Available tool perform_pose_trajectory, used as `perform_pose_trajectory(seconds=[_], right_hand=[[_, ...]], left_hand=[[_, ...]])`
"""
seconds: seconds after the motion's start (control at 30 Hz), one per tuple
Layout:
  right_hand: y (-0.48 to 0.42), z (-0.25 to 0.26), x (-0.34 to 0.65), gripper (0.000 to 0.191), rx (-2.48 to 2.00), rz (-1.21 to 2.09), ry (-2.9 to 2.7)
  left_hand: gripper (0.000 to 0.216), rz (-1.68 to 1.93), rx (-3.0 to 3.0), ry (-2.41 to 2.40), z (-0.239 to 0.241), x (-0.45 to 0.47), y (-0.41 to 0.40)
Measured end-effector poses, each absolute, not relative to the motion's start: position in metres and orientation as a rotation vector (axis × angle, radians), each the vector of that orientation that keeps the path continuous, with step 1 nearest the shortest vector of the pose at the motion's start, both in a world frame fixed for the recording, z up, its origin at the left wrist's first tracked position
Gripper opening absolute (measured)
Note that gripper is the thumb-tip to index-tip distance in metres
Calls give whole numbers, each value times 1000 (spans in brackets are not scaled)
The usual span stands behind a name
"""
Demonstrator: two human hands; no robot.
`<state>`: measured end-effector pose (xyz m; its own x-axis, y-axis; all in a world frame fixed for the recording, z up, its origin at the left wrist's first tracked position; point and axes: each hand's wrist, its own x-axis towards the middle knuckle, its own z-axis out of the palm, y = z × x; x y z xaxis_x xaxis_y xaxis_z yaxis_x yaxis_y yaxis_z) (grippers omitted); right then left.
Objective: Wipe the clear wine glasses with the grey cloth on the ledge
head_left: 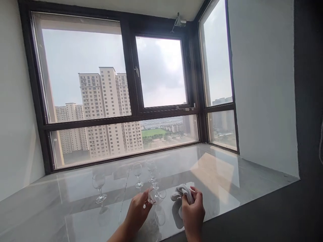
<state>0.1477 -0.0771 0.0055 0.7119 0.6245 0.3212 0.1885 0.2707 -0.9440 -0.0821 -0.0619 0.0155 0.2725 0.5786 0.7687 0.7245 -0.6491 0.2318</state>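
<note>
My left hand [137, 209] is closed round the stem of a clear wine glass [156, 195], which is tilted with its bowl pointing right, just above the glossy marble sill [214, 174]. My right hand [193, 210] grips a crumpled white cloth [182, 191] right beside the glass bowl; whether the cloth touches the glass is unclear. Three more clear wine glasses stand upright on the sill: one at the left [99, 186], one in the middle [137, 174], and one behind the held glass [151, 169].
The sill runs along a large dark-framed bay window [131, 84] with tower blocks outside. A white wall [262, 84] closes the right side and another wall the left. The sill's dark front edge [252, 215] runs diagonally at lower right.
</note>
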Motion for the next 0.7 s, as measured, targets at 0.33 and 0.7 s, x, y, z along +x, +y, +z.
perform_pose_trajectory(seconds=[0.33, 0.7], right_hand=[[-87, 18, 107, 46, -1065, 603, -833], [-116, 47, 71, 52, -785, 580, -806]], left_hand=[[32, -1252, -2414, -1324, 12, -78, -66], [30, -1258, -2456, -1454, 26, -71, -75]])
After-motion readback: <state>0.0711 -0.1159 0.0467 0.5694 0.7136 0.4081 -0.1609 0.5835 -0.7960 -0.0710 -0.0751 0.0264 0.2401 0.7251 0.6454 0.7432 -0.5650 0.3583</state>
